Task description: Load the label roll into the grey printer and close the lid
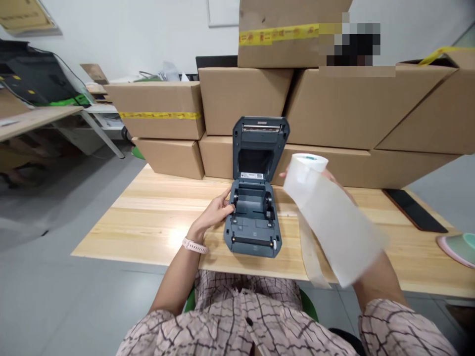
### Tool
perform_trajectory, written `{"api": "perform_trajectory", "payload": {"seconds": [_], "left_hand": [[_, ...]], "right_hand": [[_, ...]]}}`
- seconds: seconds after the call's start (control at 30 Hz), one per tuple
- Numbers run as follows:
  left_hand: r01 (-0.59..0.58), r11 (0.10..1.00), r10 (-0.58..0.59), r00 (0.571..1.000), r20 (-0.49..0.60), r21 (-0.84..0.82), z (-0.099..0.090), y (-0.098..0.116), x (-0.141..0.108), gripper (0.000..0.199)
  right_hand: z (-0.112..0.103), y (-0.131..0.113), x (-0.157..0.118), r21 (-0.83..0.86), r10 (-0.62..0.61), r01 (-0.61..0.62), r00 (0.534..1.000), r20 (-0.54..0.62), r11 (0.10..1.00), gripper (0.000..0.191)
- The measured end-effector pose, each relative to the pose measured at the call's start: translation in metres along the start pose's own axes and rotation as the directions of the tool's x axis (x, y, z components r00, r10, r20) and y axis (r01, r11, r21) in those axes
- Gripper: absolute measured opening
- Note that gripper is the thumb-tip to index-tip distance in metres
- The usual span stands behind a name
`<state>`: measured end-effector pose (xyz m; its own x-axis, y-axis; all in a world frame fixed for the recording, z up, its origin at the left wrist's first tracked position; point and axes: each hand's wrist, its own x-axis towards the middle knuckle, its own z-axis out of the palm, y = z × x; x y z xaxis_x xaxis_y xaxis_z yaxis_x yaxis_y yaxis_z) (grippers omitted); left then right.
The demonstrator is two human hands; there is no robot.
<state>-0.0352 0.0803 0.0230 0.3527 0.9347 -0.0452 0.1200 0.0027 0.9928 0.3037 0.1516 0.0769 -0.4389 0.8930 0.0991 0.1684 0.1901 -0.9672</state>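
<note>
A dark grey label printer [254,222] stands on the wooden table with its lid [260,148] raised and its roll bay showing nothing inside. My left hand [217,212] grips the printer's left side, thumb over the rim and fingers along the outside. To the right of the printer, my right hand [328,175] holds up a roll of white labels [306,163]. Most of that hand is hidden behind the roll and its paper. A long, blurred strip of label paper [341,227] hangs from the roll across my right forearm, and a narrower end dangles past the table's front edge.
Stacked cardboard boxes [245,99] line the back of the table [148,212] behind the printer. At the right lie a dark phone [413,210] and a pink and green object [463,247]. Another person's head, blurred out, shows behind the boxes. A second desk [40,121] stands at left.
</note>
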Motion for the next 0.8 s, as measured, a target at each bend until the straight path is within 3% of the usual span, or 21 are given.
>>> {"api": "perform_trajectory", "payload": {"seconds": [0.1,0.2,0.27,0.37,0.5,0.57,0.7,0.8], "left_hand": [[0.022,1.000,-0.022,1.000,-0.004,0.006,0.000,0.001,0.000,0.091],[0.048,0.999,-0.048,0.999,-0.006,-0.003,0.000,0.001,-0.001,0.092],[0.041,0.999,-0.041,0.999,-0.010,-0.009,0.001,0.001,-0.001,0.093],[0.023,1.000,-0.023,1.000,-0.003,-0.020,0.002,0.002,-0.002,0.093],[0.017,1.000,-0.017,1.000,0.006,-0.013,0.002,0.002,-0.001,0.095],[0.016,1.000,-0.016,1.000,-0.006,-0.001,0.002,0.000,-0.001,0.094],[0.003,1.000,-0.003,1.000,-0.010,0.004,0.001,-0.004,-0.001,0.090],[-0.001,1.000,0.001,1.000,0.004,-0.012,0.001,-0.004,-0.002,0.089]], "right_hand": [[0.034,-0.045,0.010,-0.251,-0.067,0.099,0.989,0.134,0.963,0.079],[0.074,-0.077,0.024,-0.674,0.072,0.191,0.937,0.342,0.713,0.066],[0.094,-0.083,0.033,-0.785,0.171,0.261,0.892,0.418,0.561,0.063],[0.109,-0.070,0.045,-0.836,0.240,0.281,0.871,0.428,0.471,0.066],[0.111,-0.043,0.053,-0.849,0.279,0.258,0.866,0.415,0.462,0.071],[0.109,-0.035,0.045,-0.823,0.224,0.288,0.871,0.438,0.491,0.069],[0.109,-0.036,-0.001,-0.739,-0.027,0.395,0.890,0.455,0.545,0.055],[0.115,-0.036,-0.050,-0.697,-0.085,0.418,0.884,0.459,0.582,0.049]]}}
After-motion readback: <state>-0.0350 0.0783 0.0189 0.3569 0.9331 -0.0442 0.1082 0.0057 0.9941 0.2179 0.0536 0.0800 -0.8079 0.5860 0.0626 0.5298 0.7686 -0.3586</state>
